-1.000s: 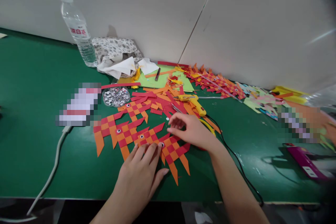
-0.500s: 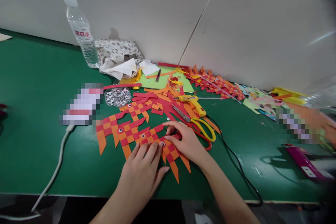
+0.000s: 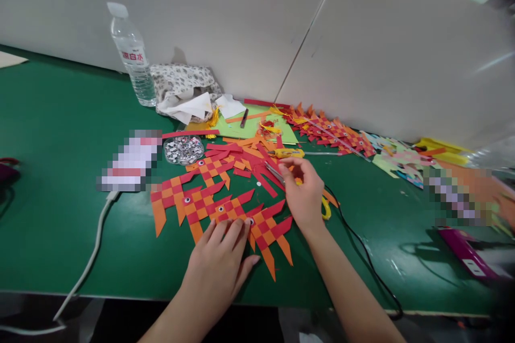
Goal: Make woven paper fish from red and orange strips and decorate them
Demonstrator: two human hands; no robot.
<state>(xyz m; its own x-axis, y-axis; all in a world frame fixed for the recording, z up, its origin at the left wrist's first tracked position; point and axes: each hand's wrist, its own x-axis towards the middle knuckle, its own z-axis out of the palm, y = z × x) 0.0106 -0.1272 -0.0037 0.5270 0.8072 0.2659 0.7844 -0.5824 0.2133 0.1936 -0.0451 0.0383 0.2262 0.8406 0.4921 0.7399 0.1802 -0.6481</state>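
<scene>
My left hand lies palm down, fingers stretched out and thumb apart, pressing on woven red-and-orange paper fish. Its fingertips touch the rightmost paper fish beside its googly eye and cover part of the neighbouring fish. My right hand is above the scissors, fingers curled in; anything in its grasp is hidden. It covers the scissors' pivot and most of the handles. Just beyond its fingers lies the yellow glue gun, whose grip is mostly hidden. Further paper fish overlap to the left.
Behind the fish are loose paper strips and a tub of googly eyes. A phone lies left on its cable, near a water bottle. A black cord and a purple power strip are right.
My right hand has left the rightmost fish and moved up and right over the scissors, uncovering that fish's red points. My left hand stays in place. The view has shifted slightly.
</scene>
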